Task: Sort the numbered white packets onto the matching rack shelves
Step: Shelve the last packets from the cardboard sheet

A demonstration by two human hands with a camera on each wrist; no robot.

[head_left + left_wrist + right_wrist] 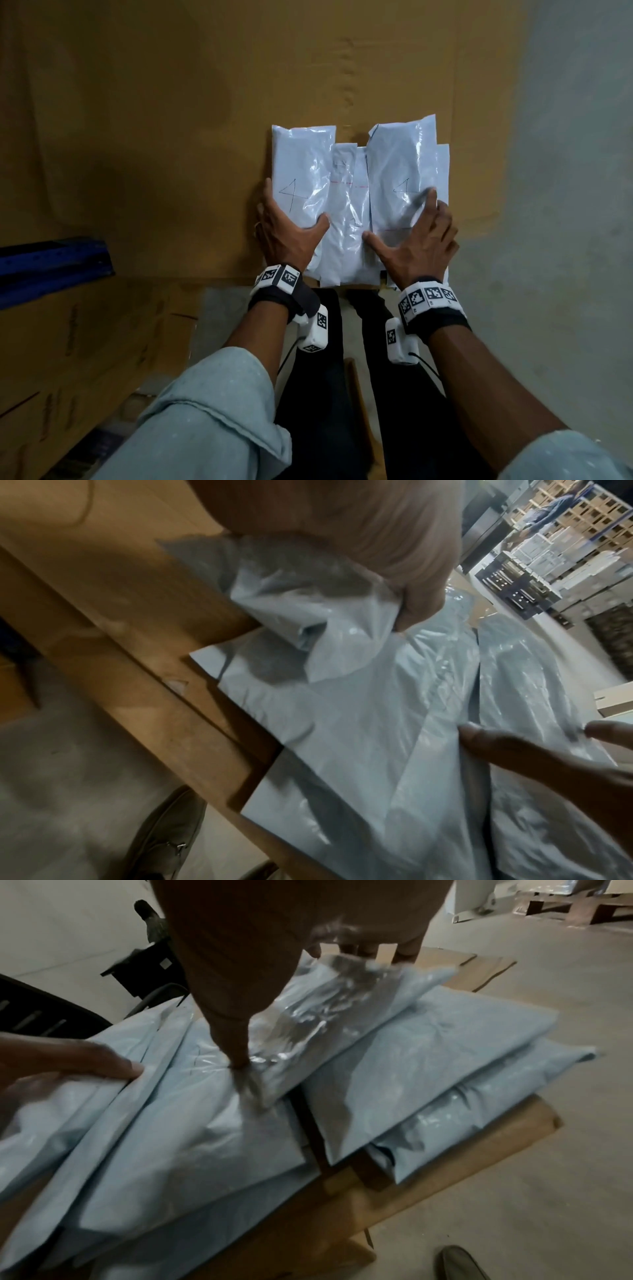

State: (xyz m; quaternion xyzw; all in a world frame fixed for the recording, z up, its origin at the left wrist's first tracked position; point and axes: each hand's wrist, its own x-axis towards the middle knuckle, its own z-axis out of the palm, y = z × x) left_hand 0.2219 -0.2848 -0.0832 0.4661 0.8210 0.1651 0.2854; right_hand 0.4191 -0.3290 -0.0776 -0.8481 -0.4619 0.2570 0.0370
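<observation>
Left hand (287, 229) covers packet (301, 178) edge.

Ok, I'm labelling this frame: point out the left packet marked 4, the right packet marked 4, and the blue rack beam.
left packet (301, 161): head view, its upper face.
right packet (400, 161): head view, its upper face.
blue rack beam (51, 263): head view, its top edge.

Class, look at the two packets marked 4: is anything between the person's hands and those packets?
Nothing visible. The left hand already grips the left packet at its edge, and the right hand lies spread on the right packet.
</observation>
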